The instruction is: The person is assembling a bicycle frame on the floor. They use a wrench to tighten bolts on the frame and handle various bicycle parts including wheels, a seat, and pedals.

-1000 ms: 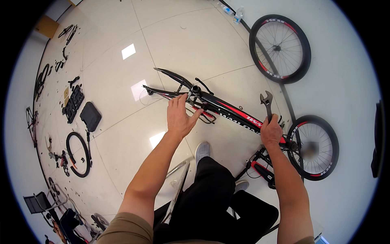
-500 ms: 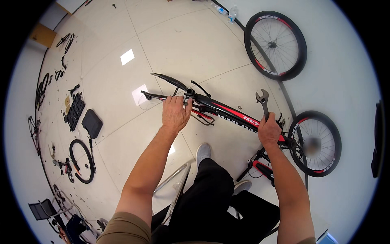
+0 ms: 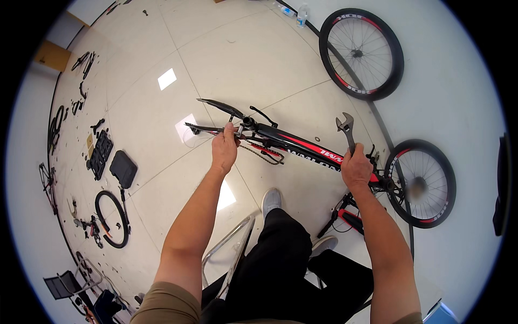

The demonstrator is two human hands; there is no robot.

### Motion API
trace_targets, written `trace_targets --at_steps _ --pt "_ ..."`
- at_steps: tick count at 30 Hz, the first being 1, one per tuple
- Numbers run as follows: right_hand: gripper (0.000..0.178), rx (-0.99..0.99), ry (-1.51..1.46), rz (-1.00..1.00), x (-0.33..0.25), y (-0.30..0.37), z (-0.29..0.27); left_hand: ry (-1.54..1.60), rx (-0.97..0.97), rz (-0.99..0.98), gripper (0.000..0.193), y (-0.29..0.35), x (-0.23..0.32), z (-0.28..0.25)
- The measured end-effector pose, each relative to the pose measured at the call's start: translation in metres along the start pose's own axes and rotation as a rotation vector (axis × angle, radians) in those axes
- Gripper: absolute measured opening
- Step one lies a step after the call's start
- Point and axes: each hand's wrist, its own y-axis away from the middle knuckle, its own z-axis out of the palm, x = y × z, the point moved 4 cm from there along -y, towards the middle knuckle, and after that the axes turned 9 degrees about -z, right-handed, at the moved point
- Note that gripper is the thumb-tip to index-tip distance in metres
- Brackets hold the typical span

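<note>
A black and red bicycle frame point(image 3: 302, 144) lies at a slant across the middle, its mudguard point(image 3: 216, 105) at the upper left end. My left hand point(image 3: 224, 150) is closed at the seat-tube end, on a small silver part point(image 3: 239, 131) beside the tube; its exact kind is unclear. In my right hand point(image 3: 356, 168) is an adjustable wrench point(image 3: 348, 128), gripped by its handle with the jaws pointing up. That hand is over the front end of the frame. Below the left hand hangs a chain point(image 3: 264, 157).
A loose wheel point(image 3: 361, 54) leans on the wall at upper right; another wheel point(image 3: 421, 183) is by the frame's front. To the left are an open tool case point(image 3: 100, 154), a black case point(image 3: 123, 169), a tyre point(image 3: 111, 218) and scattered parts. A metal chair leg point(image 3: 229, 237) stands near my shoe point(image 3: 272, 200).
My left hand has shifted slightly left and down along the frame's end, uncovering the silver part. The right hand still grips the wrench. The view has shifted a little.
</note>
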Motion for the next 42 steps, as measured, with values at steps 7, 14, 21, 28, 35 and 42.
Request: trace_targets --at_steps 7,14,21,28,35,42 --pt "0.018 0.003 0.002 0.008 0.0 0.001 -0.001 0.697 -0.258 -0.369 0.056 0.002 -0.008 0.015" --pt "0.017 0.02 0.008 -0.004 0.001 0.001 -0.002 0.821 -0.324 -0.423 0.039 0.021 0.01 0.016" --pt "0.016 0.028 0.017 -0.013 -0.001 0.0 -0.001 0.676 -0.288 -0.333 0.025 0.011 -0.007 0.009" --pt "0.016 0.02 0.026 -0.012 0.0 0.0 0.0 0.371 -0.046 -0.067 0.033 0.013 -0.009 0.017" --pt "0.017 0.015 0.019 0.0 -0.001 0.001 -0.001 0.084 0.059 0.253 0.053 0.028 0.004 0.012" --pt "0.016 0.033 0.012 -0.014 0.001 0.001 0.001 1.197 -0.436 -0.706 0.06 0.041 -0.01 0.01"
